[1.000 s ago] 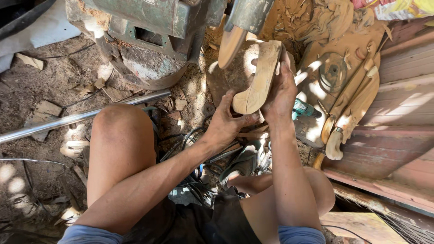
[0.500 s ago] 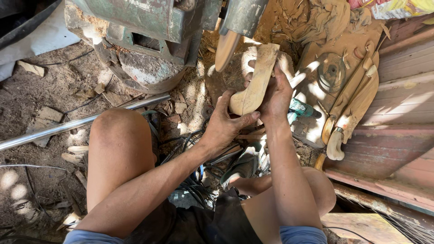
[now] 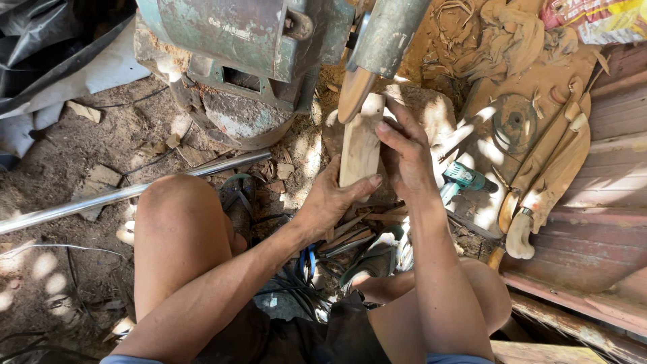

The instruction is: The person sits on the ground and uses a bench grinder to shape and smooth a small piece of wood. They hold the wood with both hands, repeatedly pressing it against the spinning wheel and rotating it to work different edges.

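A pale, flat carved wooden piece (image 3: 360,145) stands upright between both hands. My left hand (image 3: 330,202) grips its lower end from the left, thumb across the front. Over its right edge and upper part curl the fingers of my right hand (image 3: 404,158). The top of the wood sits right under a tan conical sanding tip (image 3: 354,94) on the grey spindle (image 3: 387,34) of a green motor machine (image 3: 242,47).
A metal rod (image 3: 121,195) lies across the dirt at left. A teal power drill (image 3: 465,178), a round disc (image 3: 515,121) and curved wooden pieces (image 3: 549,175) rest at right beside reddish planks (image 3: 606,236). Tools and cables lie between my knees.
The wooden piece has been turned from a rightward tilt to upright and brought under the sanding tip. Both hands moved with it, and the view shifted closer to the machine.
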